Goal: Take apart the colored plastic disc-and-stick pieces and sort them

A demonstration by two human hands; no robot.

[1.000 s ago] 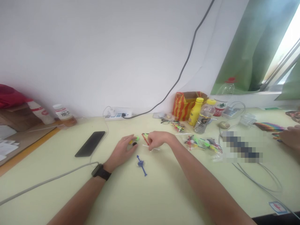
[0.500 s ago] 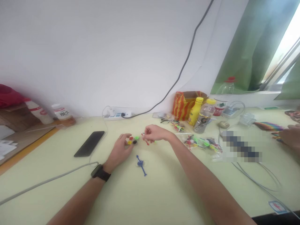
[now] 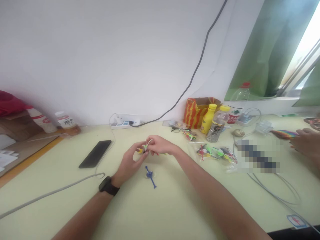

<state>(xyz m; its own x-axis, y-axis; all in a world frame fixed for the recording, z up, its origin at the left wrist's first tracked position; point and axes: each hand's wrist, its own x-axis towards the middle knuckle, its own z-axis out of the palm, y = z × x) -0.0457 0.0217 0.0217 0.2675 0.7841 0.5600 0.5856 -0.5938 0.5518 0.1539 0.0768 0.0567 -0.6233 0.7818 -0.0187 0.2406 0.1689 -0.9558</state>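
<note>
Fingertips of my left hand [image 3: 130, 160] are curled around a cluster of small coloured plastic discs [image 3: 140, 151], of which yellow and green parts show. My right hand [image 3: 160, 145] meets it there, thumb and fingers pinched on a small plastic piece that they mostly cover; a bit of red shows beneath them. Just below the hands, a blue arrow-shaped plastic piece [image 3: 150, 176] with a round middle lies on the table. A black watch [image 3: 109, 186] is on my left wrist.
To the left lies a black phone [image 3: 95, 154] with a cable beside it. Right of my hands are bags of coloured plastic pieces [image 3: 216, 152], a yellow bottle [image 3: 208, 118], a clear bottle [image 3: 218, 125] and a striped bag [image 3: 193, 111]. Another person's hand [image 3: 306, 145] is at the far right.
My right hand has moved left to meet my left hand. The left hand has shifted slightly right, its fingers closing over the disc cluster. The blue piece has stayed in place.
</note>
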